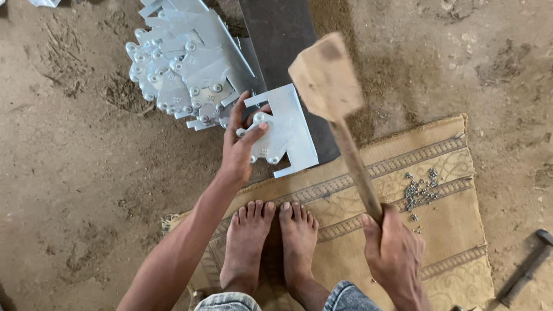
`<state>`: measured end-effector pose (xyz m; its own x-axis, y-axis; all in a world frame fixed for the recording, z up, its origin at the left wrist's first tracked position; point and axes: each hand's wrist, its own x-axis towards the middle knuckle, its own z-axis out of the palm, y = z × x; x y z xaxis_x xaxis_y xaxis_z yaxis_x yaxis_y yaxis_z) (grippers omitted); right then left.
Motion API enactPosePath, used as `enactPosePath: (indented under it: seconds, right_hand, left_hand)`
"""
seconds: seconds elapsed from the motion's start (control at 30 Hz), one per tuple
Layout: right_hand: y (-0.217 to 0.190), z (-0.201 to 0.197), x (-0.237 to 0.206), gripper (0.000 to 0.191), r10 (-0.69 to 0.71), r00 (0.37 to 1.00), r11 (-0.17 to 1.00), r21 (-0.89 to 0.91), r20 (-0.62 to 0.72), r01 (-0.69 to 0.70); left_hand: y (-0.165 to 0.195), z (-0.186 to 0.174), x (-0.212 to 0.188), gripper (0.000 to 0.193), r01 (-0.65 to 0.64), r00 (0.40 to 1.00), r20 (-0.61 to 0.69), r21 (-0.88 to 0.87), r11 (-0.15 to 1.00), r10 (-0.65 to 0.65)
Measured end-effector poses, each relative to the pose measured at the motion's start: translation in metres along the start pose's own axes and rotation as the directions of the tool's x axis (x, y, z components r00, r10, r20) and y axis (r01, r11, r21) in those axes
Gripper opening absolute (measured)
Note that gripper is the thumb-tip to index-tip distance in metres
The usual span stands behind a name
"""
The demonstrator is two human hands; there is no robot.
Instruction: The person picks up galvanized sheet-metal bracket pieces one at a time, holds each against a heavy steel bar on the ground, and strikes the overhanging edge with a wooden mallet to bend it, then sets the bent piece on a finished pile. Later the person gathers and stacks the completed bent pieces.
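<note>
My right hand (394, 253) grips the wooden mallet (331, 86) by its handle, head raised over the dark steel plate (276, 34). My left hand (242, 144) pinches a galvanised bracket (285, 132) lying on that plate; beyond it sits the bracket pile (184, 63).

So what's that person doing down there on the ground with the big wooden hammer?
A person sits barefoot on a mat on the dirt floor. Their left hand holds a flat metal plate on a dark slab, and their right hand has a wooden mallet raised above it. A pile of similar plates lies beside, small bolts are scattered on the mat, and another hammer lies at the right.
</note>
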<state>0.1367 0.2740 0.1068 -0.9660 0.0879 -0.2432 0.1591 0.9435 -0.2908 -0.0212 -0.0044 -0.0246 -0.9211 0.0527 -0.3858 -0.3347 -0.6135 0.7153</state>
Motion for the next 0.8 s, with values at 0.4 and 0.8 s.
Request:
enactPosePath:
  seconds: [0.4, 0.8]
  right_hand:
    - [-0.007, -0.022, 0.014, 0.039, -0.025, 0.995, 0.990, 0.134, -0.099, 0.039]
    - [0.025, 0.035, -0.032, 0.031, 0.227, 0.970, 0.961, 0.140, 0.087, -0.237]
  left_hand:
    - [-0.003, -0.006, 0.000, 0.087, 0.025, 1.000, -0.002, 0.014, 1.000, -0.025]
    - [0.056, 0.016, -0.041, 0.120, 0.130, 0.990, -0.009, 0.457, 0.880, -0.142]
